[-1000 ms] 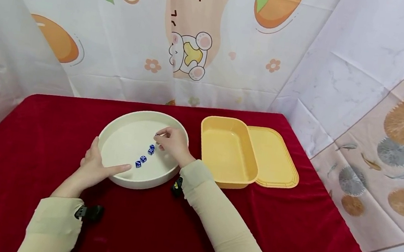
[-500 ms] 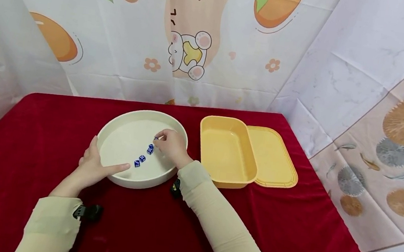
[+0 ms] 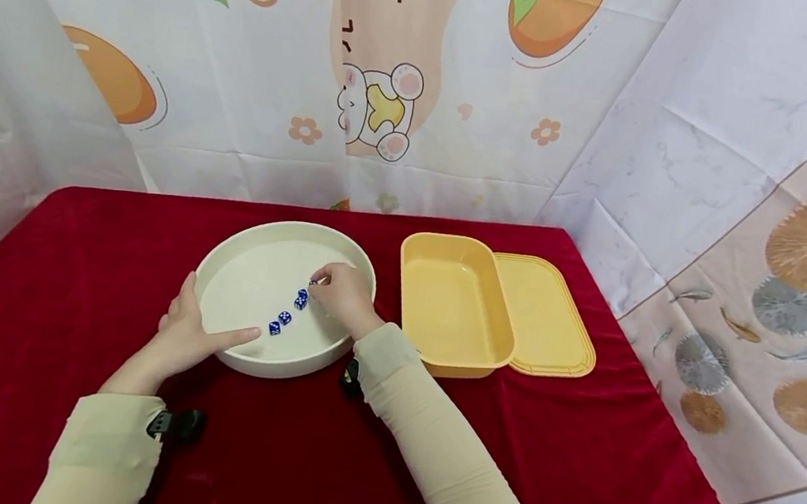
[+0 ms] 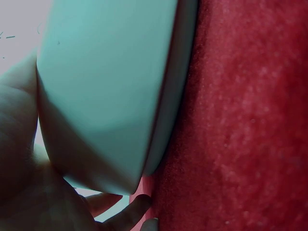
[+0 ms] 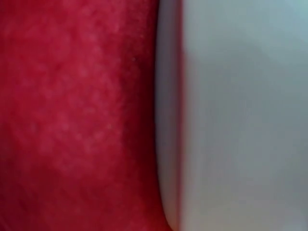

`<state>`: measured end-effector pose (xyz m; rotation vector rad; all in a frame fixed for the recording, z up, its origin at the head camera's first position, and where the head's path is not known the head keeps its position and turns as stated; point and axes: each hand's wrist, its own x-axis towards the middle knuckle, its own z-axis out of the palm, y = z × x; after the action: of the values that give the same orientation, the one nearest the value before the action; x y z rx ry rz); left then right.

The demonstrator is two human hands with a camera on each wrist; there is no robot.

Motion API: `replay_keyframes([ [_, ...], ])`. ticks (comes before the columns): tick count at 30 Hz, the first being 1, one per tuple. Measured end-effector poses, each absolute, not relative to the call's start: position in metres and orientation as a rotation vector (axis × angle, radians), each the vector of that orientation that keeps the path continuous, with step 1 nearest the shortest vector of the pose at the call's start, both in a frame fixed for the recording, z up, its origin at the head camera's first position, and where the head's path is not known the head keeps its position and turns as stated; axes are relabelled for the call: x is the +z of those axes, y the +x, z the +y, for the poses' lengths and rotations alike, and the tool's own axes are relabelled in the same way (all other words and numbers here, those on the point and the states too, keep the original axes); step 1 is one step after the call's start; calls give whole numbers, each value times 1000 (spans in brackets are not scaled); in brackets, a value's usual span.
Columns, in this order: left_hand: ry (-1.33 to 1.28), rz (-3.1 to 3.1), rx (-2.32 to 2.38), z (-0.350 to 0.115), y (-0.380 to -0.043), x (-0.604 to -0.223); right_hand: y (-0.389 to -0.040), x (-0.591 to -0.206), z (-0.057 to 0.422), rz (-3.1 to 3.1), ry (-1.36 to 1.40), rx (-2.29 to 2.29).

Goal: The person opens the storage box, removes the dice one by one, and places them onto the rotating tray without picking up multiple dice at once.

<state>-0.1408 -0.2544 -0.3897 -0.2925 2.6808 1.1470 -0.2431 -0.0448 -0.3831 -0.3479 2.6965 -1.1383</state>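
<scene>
A round cream tray (image 3: 260, 247) holds several blue dice (image 3: 275, 328) with white pips, set in a slanting row. My left hand (image 3: 185, 334) grips the tray's left rim, the thumb over the inside and the fingers around the outer wall. In the left wrist view, those fingers (image 4: 127, 214) show beyond the tray's side wall (image 4: 106, 96). Reaching over the right rim, my right hand (image 3: 344, 291) pinches a blue die (image 3: 313, 283) at the far end of the row, mostly hidden by the fingertips. Only the tray's outer wall (image 5: 245, 115) and cloth show in the right wrist view.
To the tray's right stands an open yellow box (image 3: 453, 308), its flat yellow lid (image 3: 546, 320) lying on its far side. Dark red cloth (image 3: 258, 453) covers the table, and a printed curtain (image 3: 241, 97) hangs behind it.
My right fingertips have shifted slightly nearer the row of dice, with the die between them. My left hand and the tray stay in place.
</scene>
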Motion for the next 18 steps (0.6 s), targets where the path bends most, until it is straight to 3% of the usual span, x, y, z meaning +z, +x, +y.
replay_keyframes([
  [18,-287,2672,1154,-254,-139,-388,-235,-383,-43,2662,-358,-1339],
])
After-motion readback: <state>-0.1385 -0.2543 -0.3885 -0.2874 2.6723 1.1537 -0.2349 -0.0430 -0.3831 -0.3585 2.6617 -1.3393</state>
